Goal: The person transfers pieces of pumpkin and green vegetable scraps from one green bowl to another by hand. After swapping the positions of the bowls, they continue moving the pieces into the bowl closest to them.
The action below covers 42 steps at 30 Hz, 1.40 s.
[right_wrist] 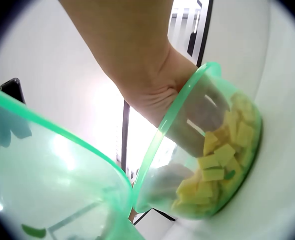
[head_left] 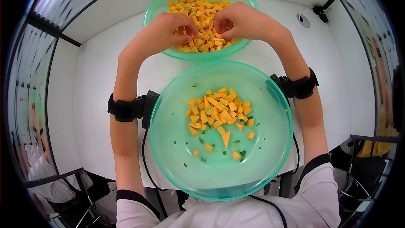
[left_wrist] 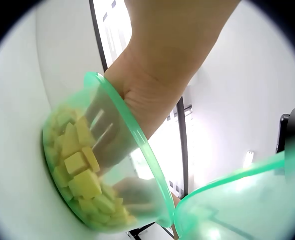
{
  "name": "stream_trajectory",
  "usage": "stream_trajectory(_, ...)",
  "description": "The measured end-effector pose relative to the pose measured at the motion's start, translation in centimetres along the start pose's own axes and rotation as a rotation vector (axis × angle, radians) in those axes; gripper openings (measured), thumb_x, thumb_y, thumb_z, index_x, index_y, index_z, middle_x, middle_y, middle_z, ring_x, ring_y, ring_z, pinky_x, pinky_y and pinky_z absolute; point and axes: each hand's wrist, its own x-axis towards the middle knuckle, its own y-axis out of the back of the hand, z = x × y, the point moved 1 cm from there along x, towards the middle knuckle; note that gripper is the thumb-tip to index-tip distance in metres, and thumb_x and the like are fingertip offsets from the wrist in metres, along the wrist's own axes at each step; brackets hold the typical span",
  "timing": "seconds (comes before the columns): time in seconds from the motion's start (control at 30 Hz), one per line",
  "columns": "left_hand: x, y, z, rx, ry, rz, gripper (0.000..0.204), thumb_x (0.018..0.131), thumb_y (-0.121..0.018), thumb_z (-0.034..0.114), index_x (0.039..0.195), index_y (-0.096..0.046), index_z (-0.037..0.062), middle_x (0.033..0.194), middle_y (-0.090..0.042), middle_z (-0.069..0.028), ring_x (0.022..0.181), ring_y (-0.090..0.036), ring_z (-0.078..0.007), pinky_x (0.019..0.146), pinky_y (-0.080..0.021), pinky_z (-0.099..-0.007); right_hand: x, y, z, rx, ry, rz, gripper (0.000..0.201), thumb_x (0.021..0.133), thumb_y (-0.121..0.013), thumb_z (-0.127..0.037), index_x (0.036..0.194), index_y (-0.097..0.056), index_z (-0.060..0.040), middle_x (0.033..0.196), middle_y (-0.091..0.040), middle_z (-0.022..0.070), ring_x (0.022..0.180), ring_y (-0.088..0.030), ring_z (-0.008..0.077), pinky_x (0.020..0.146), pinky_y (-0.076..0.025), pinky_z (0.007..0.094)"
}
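Both hands reach into the far green bowl (head_left: pixel 152 6), which holds many orange-yellow cubes (head_left: pixel 206 19). The left hand (head_left: pixel 171 28) is at the left of the pile with bent fingers; its fingertips touch the cubes. On the right of the pile, the right hand (head_left: pixel 242 20) has its fingers bent down and its thumb near the cubes. Whether either hand pinches a piece cannot be told. Through the bowl wall, the left wrist view shows blurred fingers beside the cubes (left_wrist: pixel 85 183); the right wrist view shows similar fingers above the cubes (right_wrist: pixel 212 174).
A larger green bowl (head_left: pixel 168 160) stands nearer the body, with a smaller heap of orange pieces (head_left: pixel 217 109) and scattered green bits (head_left: pixel 201 140). Its rim is close to the far bowl. Black cables (head_left: pixel 144 156) run beside it on the white table (head_left: pixel 99 101).
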Motion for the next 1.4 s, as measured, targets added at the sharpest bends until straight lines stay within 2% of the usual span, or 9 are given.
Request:
stream_trajectory(0.1,0.0,0.1,0.4,0.013,0.101,-0.033,0.01,0.081,-0.066,0.005,0.089,-0.064,-0.0001,0.082,-0.063,-0.0077,0.073,-0.057,-0.0183,0.07,-0.048,-0.0303,0.1,0.0,-0.1,-0.019,-0.01,0.008,0.01,0.074,-0.069,-0.006,0.08,-0.063,-0.001,0.073,-0.063,0.008,0.07,-0.062,0.0175,0.065,-0.051,0.0285)
stream_trajectory(0.47,-0.3,0.0,0.1,0.068,0.137,0.028,0.013,0.082,-0.067,0.011,0.084,-0.063,-0.0011,0.072,-0.059,-0.008,0.066,-0.056,-0.018,0.064,-0.047,-0.0293,0.2,0.1,0.1,-0.026,0.037,0.015,0.011,0.074,-0.067,-0.008,0.081,-0.063,-0.0005,0.073,-0.063,0.0081,0.069,-0.062,0.0174,0.064,-0.051,0.0286)
stream_trajectory(0.57,-0.3,-0.1,-0.1,0.081,0.149,0.03,0.016,0.083,-0.066,0.014,0.083,-0.062,-0.0013,0.071,-0.059,-0.0085,0.065,-0.055,-0.0182,0.063,-0.046,-0.0292,-0.5,0.5,0.6,-0.087,0.117,0.192,0.012,0.074,-0.066,-0.009,0.081,-0.063,-0.0004,0.073,-0.064,0.007,0.068,-0.061,0.0164,0.064,-0.051,0.0284)
stream_trajectory(0.7,-0.4,0.2,0.4,0.123,0.173,0.0,0.021,0.084,-0.067,0.018,0.082,-0.061,-0.0012,0.07,-0.058,-0.0086,0.064,-0.054,-0.0182,0.061,-0.045,-0.0293,-1.9,3.5,-2.3,0.179,0.261,0.011,0.014,0.077,-0.067,-0.011,0.088,-0.065,-0.0024,0.082,-0.067,0.0025,0.071,-0.061,0.0137,0.068,-0.051,0.0278)
stream_trajectory(0.8,-0.3,0.1,0.2,0.115,0.192,-0.003,0.024,0.083,-0.069,0.022,0.081,-0.06,-0.0005,0.068,-0.057,-0.0076,0.062,-0.052,-0.0179,0.059,-0.043,-0.0297,-2.9,3.9,-3.8,0.334,0.511,-0.201,0.017,0.079,-0.069,-0.013,0.092,-0.066,-0.0033,0.088,-0.068,0.0017,0.074,-0.062,0.0136,0.07,-0.051,0.0278)
stream_trajectory(0.93,-0.2,0.1,0.5,0.108,0.241,-0.028,0.024,0.08,-0.071,0.022,0.081,-0.061,0.0003,0.067,-0.057,-0.0071,0.063,-0.052,-0.0175,0.059,-0.042,-0.0297,-2.5,3.1,-3.2,0.18,0.449,-0.12,0.021,0.079,-0.073,-0.016,0.095,-0.066,-0.0043,0.087,-0.068,0.0032,0.074,-0.062,0.0149,0.07,-0.051,0.0286)
stream_trajectory(1.03,-0.2,-0.1,0.2,0.096,0.169,-0.005,0.021,0.079,-0.072,0.019,0.082,-0.062,0.0014,0.067,-0.056,-0.0066,0.062,-0.052,-0.0168,0.059,-0.042,-0.0291,-1.4,2.0,-1.3,-0.05,0.234,0.012,0.017,0.08,-0.07,-0.014,0.093,-0.066,-0.0031,0.082,-0.067,0.0041,0.073,-0.062,0.0153,0.068,-0.051,0.0283)
stream_trajectory(1.13,-0.1,-0.2,0.1,0.082,0.164,0.01,0.018,0.078,-0.072,0.016,0.084,-0.063,0.0024,0.067,-0.057,-0.0061,0.063,-0.052,-0.0163,0.059,-0.042,-0.0287,-0.5,0.5,-0.9,-0.022,0.098,-0.099,0.014,0.08,-0.066,-0.009,0.091,-0.066,-0.0012,0.078,-0.066,0.0055,0.072,-0.063,0.0159,0.067,-0.051,0.0284)
stream_trajectory(1.4,0.0,-0.1,-0.6,-0.025,0.094,-0.031,0.018,0.076,-0.072,0.017,0.086,-0.064,0.0043,0.072,-0.064,-0.0065,0.065,-0.056,-0.0168,0.06,-0.044,-0.0291,0.0,0.1,0.1,0.081,0.088,-0.09,0.013,0.08,-0.063,-0.006,0.091,-0.066,-0.001,0.079,-0.066,0.0075,0.074,-0.065,0.0165,0.071,-0.053,0.0285)
